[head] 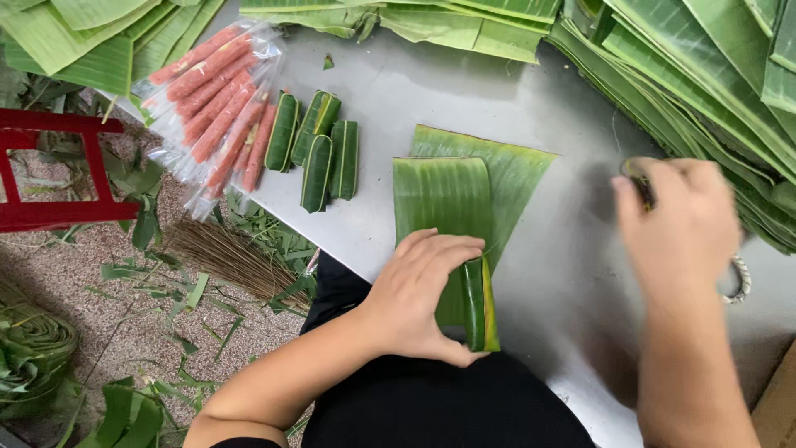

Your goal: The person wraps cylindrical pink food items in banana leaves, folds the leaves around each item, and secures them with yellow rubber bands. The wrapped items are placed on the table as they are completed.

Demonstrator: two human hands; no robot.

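On the grey metal table (464, 91), close to its near edge, the left hand (423, 299) lies over a half-rolled green banana-leaf parcel (478, 305), fingers pressed together and curled across the top of the roll, thumb tucked under its near end, so the roll is pinned in place. The parcel sits at the near end of two flat, overlapping green banana-leaf sheets (464, 187), which stretch away towards the middle of the table. The right hand (684, 224) is raised over the right side of the table, blurred; its fingers seem to be closed around something thin and dark at the top, perhaps a tie or band, but the blur keeps me from telling what it is or how firmly it is pinched. Judging by this, the wrapping step is under way: the roll is started and held, not yet fastened. The next move would call for keeping the roll tight under the left hand as the right brings its piece across. Near the far left edge lie four finished small green leaf-wrapped rolls (319, 149), beside a clear plastic bag of reddish sausage-like sticks (217, 104) that overhangs the left edge. Stacks of cut green banana leaves (705, 75) fill the far edge and the right corner.
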